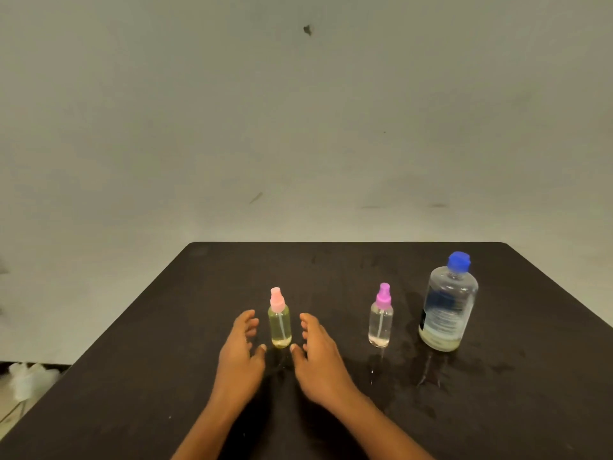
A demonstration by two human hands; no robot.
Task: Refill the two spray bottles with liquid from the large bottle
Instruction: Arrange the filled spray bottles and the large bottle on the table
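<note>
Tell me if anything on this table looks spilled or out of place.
Yes: wet streaks and droplets glisten on the dark table in front of the large bottle and the purple-capped sprayer, which looks like spilled liquid. All three bottles, including the pink-capped sprayer, stand upright and capped.

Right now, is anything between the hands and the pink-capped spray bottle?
Nothing visible. The left hand and right hand are open on either side of the pink-capped spray bottle, with only bare table between. The purple-capped spray bottle and large bottle stand off to the right.
</note>
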